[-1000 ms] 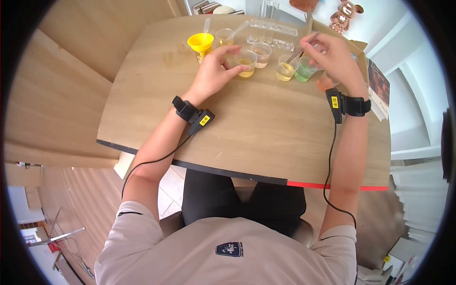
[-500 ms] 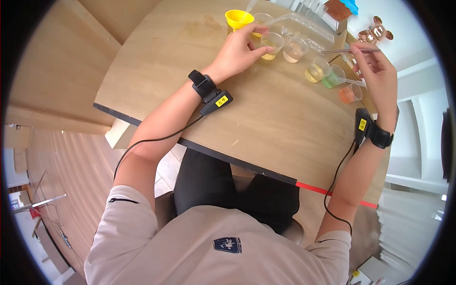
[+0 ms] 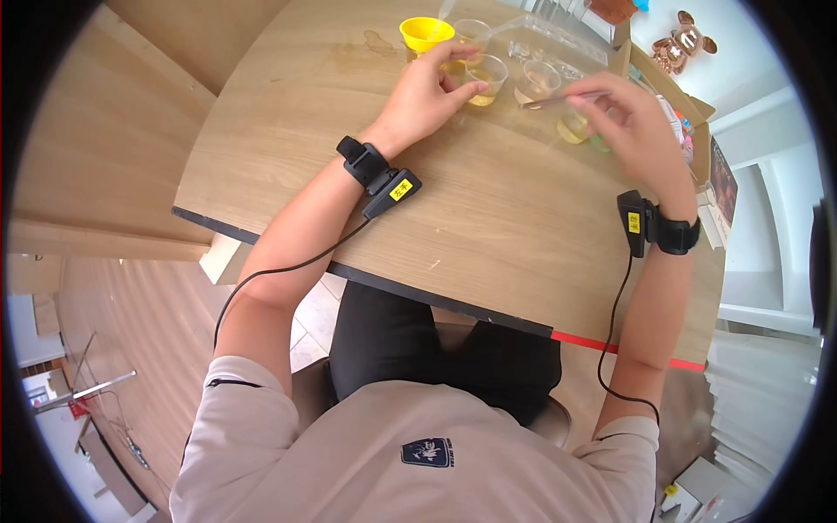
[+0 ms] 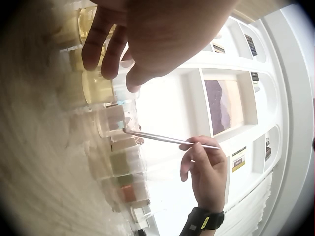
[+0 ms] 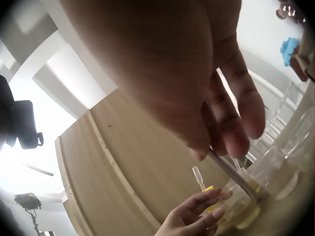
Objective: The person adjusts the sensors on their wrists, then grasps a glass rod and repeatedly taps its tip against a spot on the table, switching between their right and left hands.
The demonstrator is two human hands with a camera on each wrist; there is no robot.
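My left hand (image 3: 427,100) holds a clear plastic cup (image 3: 495,77) of yellow liquid, thumb and forefinger at its sides. In my right hand (image 3: 632,126) a pair of slim metal tweezers (image 3: 558,101) is pinched between thumb and fingers. Their tip points left, close by a cup of pale pinkish liquid (image 3: 539,77). In the left wrist view the tweezers (image 4: 162,139) slope down toward the row of cups. Another cup of yellow liquid (image 3: 571,131) and a green one (image 3: 600,142) stand by the right hand, which partly covers them.
A yellow funnel (image 3: 425,35) stands beyond the left hand, beside another clear cup (image 3: 472,31). Behind the cups lies a clear rack (image 3: 558,44). An open cardboard box (image 3: 697,109) sits at the table's right edge. The left wrist view shows an orange-filled cup (image 4: 129,192).
The tweezers rose out of a cup of yellow liquid, then swung left with my right hand toward the pinkish cup. My left hand stays at its cup while the head view shifts.
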